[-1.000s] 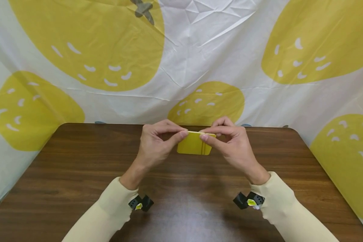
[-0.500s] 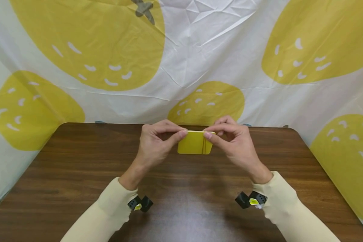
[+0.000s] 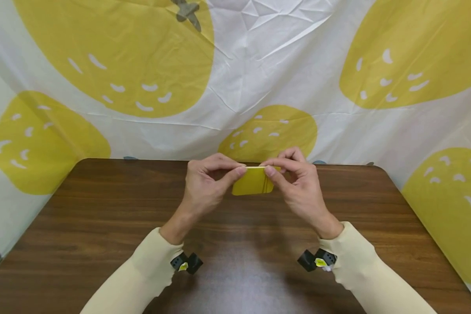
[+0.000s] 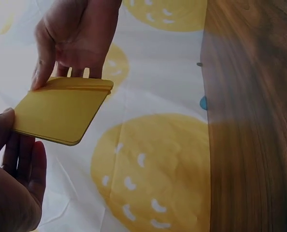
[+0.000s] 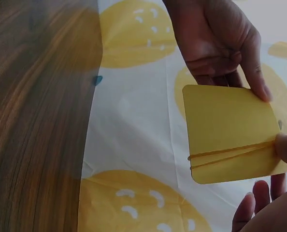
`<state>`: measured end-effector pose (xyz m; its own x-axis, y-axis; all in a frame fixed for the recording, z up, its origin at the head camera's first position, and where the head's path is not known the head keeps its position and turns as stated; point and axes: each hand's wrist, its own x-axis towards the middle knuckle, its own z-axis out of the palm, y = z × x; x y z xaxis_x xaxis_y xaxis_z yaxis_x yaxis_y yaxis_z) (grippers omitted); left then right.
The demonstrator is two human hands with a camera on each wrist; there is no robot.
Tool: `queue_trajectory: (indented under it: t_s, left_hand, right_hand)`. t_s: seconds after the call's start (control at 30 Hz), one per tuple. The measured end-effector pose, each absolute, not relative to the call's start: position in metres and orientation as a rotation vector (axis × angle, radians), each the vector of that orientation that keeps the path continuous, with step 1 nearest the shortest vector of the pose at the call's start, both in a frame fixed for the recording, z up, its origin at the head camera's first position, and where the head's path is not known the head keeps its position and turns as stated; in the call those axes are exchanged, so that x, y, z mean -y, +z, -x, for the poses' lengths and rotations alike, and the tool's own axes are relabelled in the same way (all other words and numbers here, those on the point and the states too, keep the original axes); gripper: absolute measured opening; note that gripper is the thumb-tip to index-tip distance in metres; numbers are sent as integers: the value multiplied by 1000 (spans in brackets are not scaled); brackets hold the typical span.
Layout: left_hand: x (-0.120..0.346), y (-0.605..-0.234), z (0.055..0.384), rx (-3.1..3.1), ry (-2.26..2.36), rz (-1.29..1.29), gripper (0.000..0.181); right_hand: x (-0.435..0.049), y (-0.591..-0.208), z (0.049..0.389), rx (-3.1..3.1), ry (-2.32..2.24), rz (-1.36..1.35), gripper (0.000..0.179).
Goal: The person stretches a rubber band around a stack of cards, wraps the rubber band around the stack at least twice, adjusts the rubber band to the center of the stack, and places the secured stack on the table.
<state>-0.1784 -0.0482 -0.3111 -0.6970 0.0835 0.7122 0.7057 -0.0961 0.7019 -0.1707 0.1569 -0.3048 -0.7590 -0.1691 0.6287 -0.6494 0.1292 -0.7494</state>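
Observation:
A thin yellow notebook (image 3: 248, 182) with rounded corners is held above the table between both hands. Two strands of a yellowish rubber band (image 5: 230, 153) cross it near its right end. My left hand (image 3: 205, 181) pinches the upper left corner between thumb and fingertips. With thumb and index finger, my right hand (image 3: 301, 185) grips the upper right part, its thumb at the band. In the left wrist view, the band (image 4: 80, 88) lies on the side of the notebook (image 4: 59, 113) nearer the right hand (image 4: 80, 34). The notebook's far face is hidden.
A dark wooden table (image 3: 235, 270) spreads beneath the hands. Behind it hangs a white cloth (image 3: 243, 78) printed with large yellow fruit, reaching the table's back edge. Black wrist cameras (image 3: 186, 262) sit at both cuffs.
The notebook has risen slightly and its lower edge tilts a little. My right thumb has slid slightly right along the top edge, and my left hand has shifted a little right.

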Motion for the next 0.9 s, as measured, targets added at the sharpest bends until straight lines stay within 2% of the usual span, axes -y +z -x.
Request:
queue_trajectory:
  t_s: [0.4, 0.67, 0.9]
  left_hand:
    - [45, -316, 182, 1759, -1812, 875, 6]
    - [47, -317, 181, 1759, -1832, 851, 6]
    - [48, -318, 181, 1768, -1825, 852, 6]
  right_hand:
    - [-154, -305, 173, 2050, 1650, -763, 12]
    - [-163, -303, 174, 2072, 1706, -741, 19]
    - [-165, -306, 175, 2062, 1722, -771, 14]
